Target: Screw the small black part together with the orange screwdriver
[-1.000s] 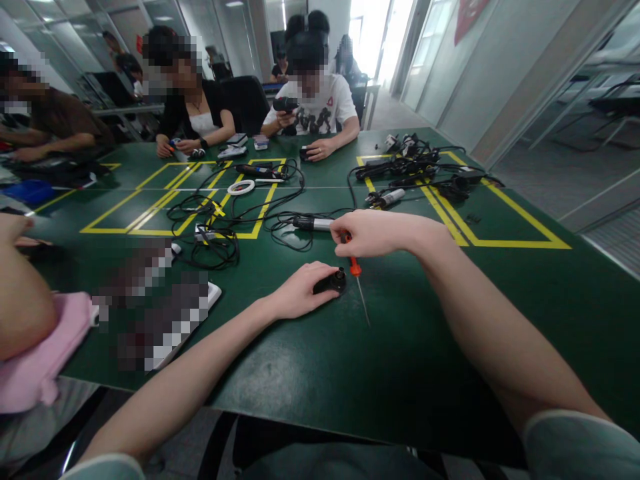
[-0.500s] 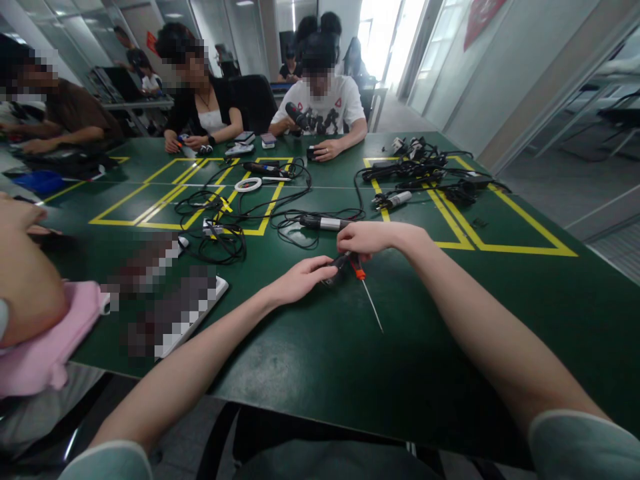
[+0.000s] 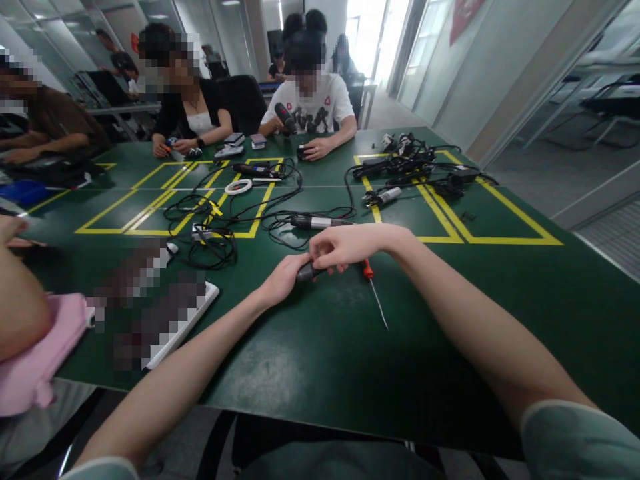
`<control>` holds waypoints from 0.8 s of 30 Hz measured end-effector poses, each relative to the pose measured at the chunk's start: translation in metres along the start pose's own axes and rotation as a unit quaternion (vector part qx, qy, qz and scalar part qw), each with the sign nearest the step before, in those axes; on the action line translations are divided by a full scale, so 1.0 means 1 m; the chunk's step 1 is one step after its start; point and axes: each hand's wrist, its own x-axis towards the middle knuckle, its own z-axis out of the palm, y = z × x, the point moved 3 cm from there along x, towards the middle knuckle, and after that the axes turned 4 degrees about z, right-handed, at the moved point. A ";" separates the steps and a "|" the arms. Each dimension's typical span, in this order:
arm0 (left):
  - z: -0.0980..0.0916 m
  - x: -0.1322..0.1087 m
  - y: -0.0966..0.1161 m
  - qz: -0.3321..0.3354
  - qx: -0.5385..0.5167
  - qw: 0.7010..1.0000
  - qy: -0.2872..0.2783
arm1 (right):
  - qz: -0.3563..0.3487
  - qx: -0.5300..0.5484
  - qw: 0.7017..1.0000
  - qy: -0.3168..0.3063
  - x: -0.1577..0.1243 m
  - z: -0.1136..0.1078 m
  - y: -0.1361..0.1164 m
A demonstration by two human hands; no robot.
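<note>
Where the hands (image 3: 281,279) (image 3: 347,243) meet, a black piece (image 3: 305,272) sits.

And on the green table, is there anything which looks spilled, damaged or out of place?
Nothing looks clearly spilled or damaged. At the far right, black cables lie tangled across the yellow tape, which looks untidy; a few dark bits, too small to identify, lie loose nearby.

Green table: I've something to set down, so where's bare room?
Bare tabletop lies between the forearms, nearer than the screwdriver, and right of the right forearm, nearer than the yellow tape. Crowded farther back, among tangled black cables.
</note>
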 end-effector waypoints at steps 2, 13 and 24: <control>0.000 0.000 0.000 0.005 0.005 1.000 -0.005 | 0.001 0.008 1.000 -0.008 0.003 0.002 0.000; 0.000 -0.003 0.007 -0.007 0.012 1.000 0.013 | 0.030 0.057 0.997 -0.041 0.008 0.005 0.009; -0.007 0.001 0.001 -0.018 0.056 0.998 -0.016 | 0.033 0.110 0.990 -0.083 0.023 0.007 0.034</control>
